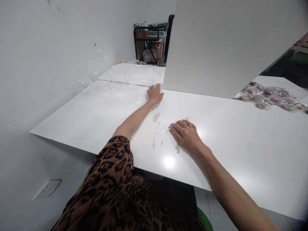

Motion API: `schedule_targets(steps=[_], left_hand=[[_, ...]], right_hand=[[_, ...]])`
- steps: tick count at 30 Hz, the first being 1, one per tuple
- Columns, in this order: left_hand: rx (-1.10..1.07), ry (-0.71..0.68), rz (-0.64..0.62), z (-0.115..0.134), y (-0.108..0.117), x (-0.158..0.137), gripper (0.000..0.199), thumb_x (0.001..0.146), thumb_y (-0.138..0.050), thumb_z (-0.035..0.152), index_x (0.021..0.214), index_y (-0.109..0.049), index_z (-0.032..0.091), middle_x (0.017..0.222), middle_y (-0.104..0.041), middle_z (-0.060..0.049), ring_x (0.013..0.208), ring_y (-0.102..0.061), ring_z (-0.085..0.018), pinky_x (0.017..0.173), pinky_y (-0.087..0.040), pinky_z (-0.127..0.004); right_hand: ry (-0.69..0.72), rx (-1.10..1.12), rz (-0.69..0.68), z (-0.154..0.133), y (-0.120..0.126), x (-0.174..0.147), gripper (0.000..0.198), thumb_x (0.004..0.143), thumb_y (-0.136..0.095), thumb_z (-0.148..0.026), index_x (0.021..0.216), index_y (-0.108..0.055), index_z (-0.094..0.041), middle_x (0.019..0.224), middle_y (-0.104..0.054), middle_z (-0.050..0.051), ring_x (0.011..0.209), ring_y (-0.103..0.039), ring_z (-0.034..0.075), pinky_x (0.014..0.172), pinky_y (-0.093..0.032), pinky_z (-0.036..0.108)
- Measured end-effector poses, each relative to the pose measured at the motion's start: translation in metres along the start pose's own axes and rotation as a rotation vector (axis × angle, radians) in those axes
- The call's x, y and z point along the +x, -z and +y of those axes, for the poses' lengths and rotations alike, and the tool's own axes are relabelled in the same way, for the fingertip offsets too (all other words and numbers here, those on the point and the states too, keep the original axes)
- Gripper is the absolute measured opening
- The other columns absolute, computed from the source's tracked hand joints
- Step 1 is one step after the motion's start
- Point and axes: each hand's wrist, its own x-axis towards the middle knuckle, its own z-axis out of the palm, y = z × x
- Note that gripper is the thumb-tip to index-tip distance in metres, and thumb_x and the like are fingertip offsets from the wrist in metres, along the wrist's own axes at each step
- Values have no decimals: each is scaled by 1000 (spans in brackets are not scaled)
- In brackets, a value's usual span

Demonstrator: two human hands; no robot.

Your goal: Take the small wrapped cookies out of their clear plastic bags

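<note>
My left hand [155, 95] reaches across the white table [115, 118], beside the foot of a pale upright panel. Its fingers bend down over a bit of clear plastic, mostly hidden beneath them. Nearer to me, my right hand [184, 133] rests low on the tabletop, closed over crumpled clear plastic [168, 128] that shows past its fingertips. Wet-looking marks [156, 117] spread over the surface between the two hands. Thin clear plastic film [120, 91] lies to the left of my left hand.
A large pale panel [207, 48] rises from the table's far side. Several clear-wrapped purple and tan pieces [274, 96] lie at the right. Behind stands a black shelf [144, 39] with boxes. The white wall [48, 70] with a socket [48, 188] borders the left.
</note>
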Motion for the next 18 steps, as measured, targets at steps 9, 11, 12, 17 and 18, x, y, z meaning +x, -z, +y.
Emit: schedule_targets(steps=[9, 11, 12, 17, 18], left_hand=[[181, 4, 25, -1, 1, 1, 52, 95, -44, 11, 146, -54, 15, 139, -59, -25, 134, -49, -38, 114, -29, -52], [45, 38, 81, -5, 13, -10, 47, 100, -37, 14, 143, -54, 17, 132, -63, -22, 132, -52, -36, 112, -32, -52], [-54, 46, 97, -7, 20, -17, 44, 103, -35, 17, 142, -54, 17, 128, -65, -20, 130, -54, -34, 111, -34, -50], [-740, 60, -5, -18, 45, -69, 21, 104, -42, 30, 116, -54, 19, 106, -68, -7, 84, -69, -15, 78, -50, -27], [-857, 88, -57, -19, 47, -82, 17, 102, -43, 30, 111, -53, 19, 101, -68, -5, 74, -67, -12, 69, -49, -24]], right_hand=[[-87, 43, 94, 16, 0, 4, 41, 105, -45, -55, 122, -72, -28, 133, -66, 13, 140, -47, 40, 113, -39, 63], [-65, 67, 202, 19, -4, 6, 40, 103, -50, -53, 124, -72, -26, 139, -64, 14, 143, -45, 40, 114, -39, 62], [-50, 89, 267, 21, -6, 7, 39, 103, -52, -51, 124, -72, -25, 139, -64, 14, 144, -45, 39, 115, -39, 62], [0, 254, 507, 24, -2, 11, 36, 102, -54, -49, 122, -71, -23, 128, -70, 15, 130, -57, 33, 111, -47, 56], [-9, 281, 527, 23, -1, 11, 36, 101, -55, -48, 122, -70, -23, 126, -70, 15, 127, -59, 33, 109, -48, 56]])
